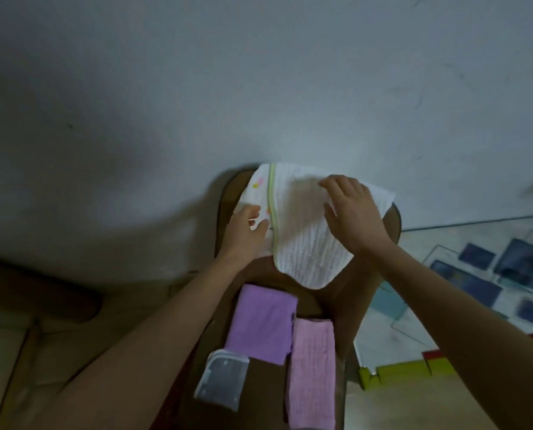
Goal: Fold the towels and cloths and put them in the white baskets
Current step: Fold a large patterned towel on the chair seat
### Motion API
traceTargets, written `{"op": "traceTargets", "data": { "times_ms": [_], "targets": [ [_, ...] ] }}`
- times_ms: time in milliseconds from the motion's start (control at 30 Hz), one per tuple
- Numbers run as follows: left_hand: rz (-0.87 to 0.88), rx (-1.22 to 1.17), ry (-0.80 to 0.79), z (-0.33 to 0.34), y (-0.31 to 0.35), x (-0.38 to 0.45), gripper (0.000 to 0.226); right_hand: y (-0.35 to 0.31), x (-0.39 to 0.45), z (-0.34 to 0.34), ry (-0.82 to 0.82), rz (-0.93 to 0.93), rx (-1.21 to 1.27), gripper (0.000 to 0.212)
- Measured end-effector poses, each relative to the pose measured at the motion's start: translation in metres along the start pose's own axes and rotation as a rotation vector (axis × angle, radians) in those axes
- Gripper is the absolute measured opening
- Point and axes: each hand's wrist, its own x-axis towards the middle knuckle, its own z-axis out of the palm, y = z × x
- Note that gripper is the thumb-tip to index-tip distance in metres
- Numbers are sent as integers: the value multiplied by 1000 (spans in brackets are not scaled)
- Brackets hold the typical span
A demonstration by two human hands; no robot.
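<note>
White ribbed cloth point(305, 231) with green-trimmed hem point(272, 212), lying at the far end of a narrow brown table point(330, 293); one flap already turned over so the hem runs down the upper layer, a printed strip left exposed at the left edge. Near corner overhanging toward the viewer, far right corner reaching past the table edge. Left hand point(246, 231) resting on the printed strip beside the hem, fingers loosely curled, thumb and fingertips at the cloth edge; a true pinch cannot be told. Right hand point(349, 212) spread open, palm down, flat on the upper layer, smoothing rather than gripping.

Step in hand, as judged: flattening and squaring before the next fold. For a clean result: anchor with the left, sweep the right outward from the hem to drive out creases, align edges before creasing, draw the overhanging corners back onto the table.

Nearer the viewer, three folded pieces: purple cloth point(263, 324), pink cloth point(311, 373) just beside it, grey cloth with white border point(223, 383) touching the purple one's near corner. No white basket in view. Patterned floor mat point(476, 274) to the right; plain wall point(259, 88) behind.
</note>
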Motion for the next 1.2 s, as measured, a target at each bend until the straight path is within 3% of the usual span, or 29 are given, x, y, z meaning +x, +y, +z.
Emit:
{"op": "traceTargets", "data": {
  "times_ms": [133,200,267,400,567,667,733,967,1033,1100,1200],
  "targets": [
    [-162,-88,18,21,30,19,53,6,38,-2,-135,-335,-151,47],
    [-232,-144,52,25,36,29,49,7,54,-3,-176,-447,-205,49],
    [-269,-171,55,26,44,33,39,8,67,-3,-271,-445,-195,51],
    [-228,-129,-176,32,46,20,34,11,84,3,-407,-314,-75,53],
    [-164,-162,-1,37,43,18,38,10,94,4,-448,-378,-92,66],
    [-253,-290,-87,39,43,23,37,8,99,1,-485,-457,-215,70],
    [-254,-271,-148,43,41,21,16,7,105,-2,-480,-475,-255,66],
    [-144,-222,-191,14,37,-19,33,12,105,-1,-297,-609,-281,23],
    [-75,-191,-226,-7,40,-30,30,15,98,-8,-207,-605,-190,14],
    [-14,-192,-229,-26,49,-38,31,16,90,-23,-161,-537,-46,18],
    [25,-244,-194,-45,66,-45,31,12,74,-56,-215,-368,208,24]
  ]
}}
